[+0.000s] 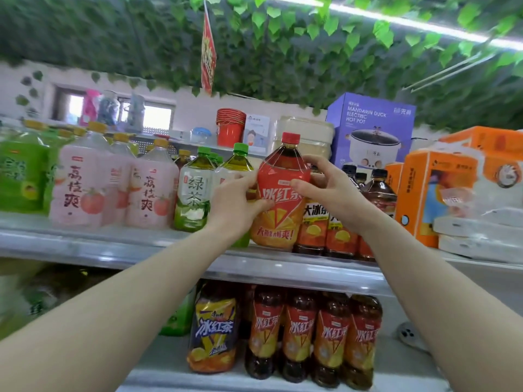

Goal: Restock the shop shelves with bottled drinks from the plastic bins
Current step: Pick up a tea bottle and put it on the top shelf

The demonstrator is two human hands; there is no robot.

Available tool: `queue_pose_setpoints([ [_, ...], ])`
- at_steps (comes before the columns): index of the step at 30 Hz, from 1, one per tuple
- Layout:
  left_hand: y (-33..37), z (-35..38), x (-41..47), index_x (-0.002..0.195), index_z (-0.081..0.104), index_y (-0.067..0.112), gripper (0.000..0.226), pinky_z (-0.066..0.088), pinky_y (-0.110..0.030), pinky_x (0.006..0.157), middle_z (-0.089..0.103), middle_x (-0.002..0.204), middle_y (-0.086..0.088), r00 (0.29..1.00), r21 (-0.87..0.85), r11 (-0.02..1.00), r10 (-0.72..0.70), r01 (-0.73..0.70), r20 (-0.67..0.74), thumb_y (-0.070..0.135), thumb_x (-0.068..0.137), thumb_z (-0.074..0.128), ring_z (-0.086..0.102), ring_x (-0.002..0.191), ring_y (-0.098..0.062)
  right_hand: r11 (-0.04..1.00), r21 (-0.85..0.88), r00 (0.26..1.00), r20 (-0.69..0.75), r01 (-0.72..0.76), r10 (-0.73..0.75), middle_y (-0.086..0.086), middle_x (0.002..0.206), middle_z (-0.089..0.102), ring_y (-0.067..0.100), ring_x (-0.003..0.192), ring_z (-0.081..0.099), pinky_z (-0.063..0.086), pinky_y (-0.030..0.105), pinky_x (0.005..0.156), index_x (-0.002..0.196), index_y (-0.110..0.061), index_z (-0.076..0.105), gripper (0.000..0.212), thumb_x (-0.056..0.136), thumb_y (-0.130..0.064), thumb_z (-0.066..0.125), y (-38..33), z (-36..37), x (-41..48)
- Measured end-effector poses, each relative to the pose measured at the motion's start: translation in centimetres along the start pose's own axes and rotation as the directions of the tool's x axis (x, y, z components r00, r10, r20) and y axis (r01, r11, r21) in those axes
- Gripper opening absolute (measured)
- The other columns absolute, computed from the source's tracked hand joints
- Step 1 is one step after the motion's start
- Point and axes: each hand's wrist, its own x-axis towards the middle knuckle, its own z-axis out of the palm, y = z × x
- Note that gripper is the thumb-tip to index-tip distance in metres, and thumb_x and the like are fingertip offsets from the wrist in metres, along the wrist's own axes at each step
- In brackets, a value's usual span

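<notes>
A large iced-tea bottle (278, 193) with a red cap and a red-orange label stands upright on the upper shelf (113, 244), near its front edge. My left hand (235, 202) grips its left side at label height. My right hand (328, 188) holds its right shoulder, thumb on the label's front and fingers curled behind. Green-tea bottles (194, 190) stand just left of it. Smaller dark iced-tea bottles (379, 190) stand just right of it and behind my right hand. No plastic bin is in view.
Pink lychee drink bottles (82, 182) and green bottles (19, 176) fill the shelf's left. Orange and white boxes (441, 190) sit at the right, a purple hot-pot box (370, 128) behind. The lower shelf holds a row of iced-tea bottles (300, 335). Leafy garlands hang overhead.
</notes>
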Motion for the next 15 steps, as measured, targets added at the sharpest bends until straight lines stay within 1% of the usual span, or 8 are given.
queue_pose_setpoints([
  [3, -0.6, 0.6, -0.4, 0.123, 0.066, 0.03, 0.044, 0.05, -0.036, 0.093, 0.054, 0.104, 0.012, 0.999, 0.009, 1.0, -0.003, 0.003, -0.038, 0.029, 0.081, 0.079, 0.057, 0.101, -0.013, 0.999, -0.039, 1.0, 0.012, 0.022, -0.022, -0.002, 0.114, 0.074, 0.012, 0.104, 0.071, 0.059, 0.035, 0.09, 0.139, -0.03, 0.049, 0.051, 0.093, -0.025, 0.07, 0.7, 0.2, 0.1],
  [6, -1.2, 1.0, -0.8, 0.117, 0.068, 0.03, 0.039, 0.048, -0.031, 0.086, 0.059, 0.103, 0.01, 0.998, 0.019, 1.0, 0.002, -0.001, -0.056, 0.032, 0.08, 0.079, 0.06, 0.095, -0.013, 0.993, -0.107, 0.999, 0.006, 0.044, -0.044, -0.008, 0.124, 0.069, 0.006, 0.11, 0.067, 0.059, 0.037, 0.091, 0.141, -0.04, 0.05, 0.055, 0.091, -0.034, 0.072, 1.5, 0.4, 0.1],
  [8, -1.4, 1.1, -0.9, 0.116, 0.068, 0.032, 0.039, 0.05, -0.033, 0.085, 0.06, 0.103, 0.009, 0.998, 0.034, 0.999, 0.006, -0.003, -0.065, 0.034, 0.079, 0.079, 0.062, 0.093, -0.015, 0.982, -0.177, 0.998, -0.016, 0.062, -0.066, -0.013, 0.129, 0.064, 0.004, 0.112, 0.065, 0.059, 0.032, 0.09, 0.146, -0.04, 0.047, 0.06, 0.091, -0.04, 0.071, 1.8, 0.6, 0.1],
  [10, -1.5, 1.2, -0.8, 0.116, 0.068, 0.032, 0.039, 0.053, -0.04, 0.087, 0.06, 0.103, 0.007, 0.997, 0.041, 0.999, 0.009, -0.006, -0.074, 0.035, 0.079, 0.079, 0.063, 0.092, -0.017, 0.961, -0.267, 0.992, -0.073, 0.078, -0.101, -0.012, 0.133, 0.053, 0.005, 0.116, 0.059, 0.056, 0.022, 0.09, 0.148, -0.035, 0.046, 0.063, 0.091, -0.043, 0.07, 1.9, 0.8, 0.2],
  [12, -1.3, 1.4, -0.7, 0.118, 0.067, 0.034, 0.041, 0.052, -0.041, 0.088, 0.062, 0.102, 0.007, 0.996, 0.064, 0.998, 0.017, -0.012, -0.087, 0.035, 0.079, 0.079, 0.063, 0.092, -0.016, 0.939, -0.333, 0.981, -0.133, 0.087, -0.138, -0.009, 0.128, 0.048, 0.005, 0.114, 0.054, 0.05, 0.011, 0.083, 0.148, -0.031, 0.048, 0.061, 0.092, -0.04, 0.069, 2.0, 1.0, 0.2],
  [13, -1.2, 1.5, -0.7, 0.12, 0.066, 0.035, 0.042, 0.051, -0.04, 0.088, 0.064, 0.102, 0.006, 0.995, 0.076, 0.997, 0.024, -0.017, -0.094, 0.034, 0.08, 0.079, 0.063, 0.092, -0.016, 0.936, -0.343, 0.977, -0.158, 0.083, -0.144, -0.009, 0.124, 0.05, 0.004, 0.111, 0.054, 0.049, 0.008, 0.081, 0.147, -0.029, 0.049, 0.059, 0.092, -0.039, 0.069, 2.1, 1.1, 0.2],
  [15, -1.1, 1.9, -0.5, 0.121, 0.065, 0.035, 0.041, 0.05, -0.036, 0.09, 0.066, 0.103, 0.008, 0.993, 0.09, 0.995, 0.041, -0.031, -0.11, 0.032, 0.082, 0.077, 0.063, 0.093, -0.015, 0.932, -0.358, 0.969, -0.204, 0.059, -0.14, -0.008, 0.116, 0.054, 0.001, 0.101, 0.056, 0.049, 0.007, 0.079, 0.146, -0.027, 0.052, 0.058, 0.092, -0.039, 0.07, 2.2, 1.2, 0.3],
])
